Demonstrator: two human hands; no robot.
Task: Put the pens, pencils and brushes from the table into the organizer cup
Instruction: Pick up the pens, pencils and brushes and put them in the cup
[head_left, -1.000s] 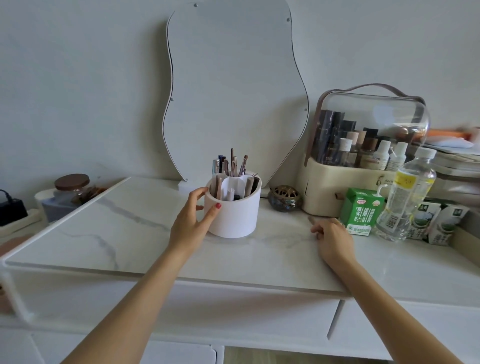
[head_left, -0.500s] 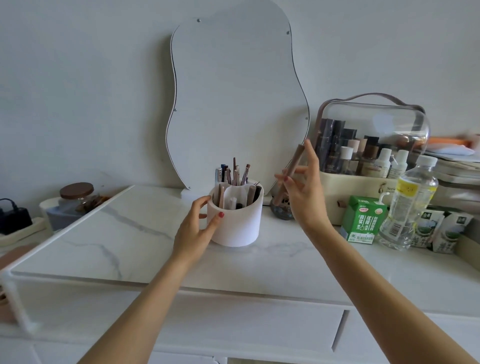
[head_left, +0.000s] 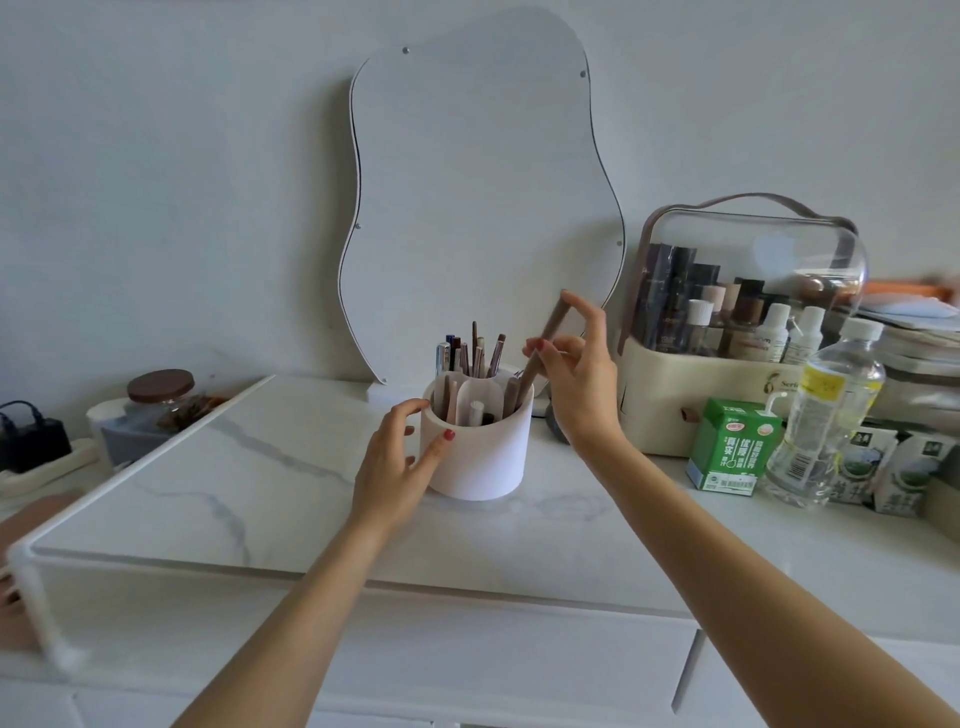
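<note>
Organizer cup (head_left: 480, 457) (mirror (head_left: 483, 208) behind) stands left of carton (head_left: 732, 447).

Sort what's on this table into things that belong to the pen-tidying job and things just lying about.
In the job:
organizer cup, steadied by the left hand
brown pencil, held by the right hand, lower end in the cup
pens and brushes already standing in it

Lying about:
wavy mirror
cosmetics case
green carton
water bottle
jar
</note>
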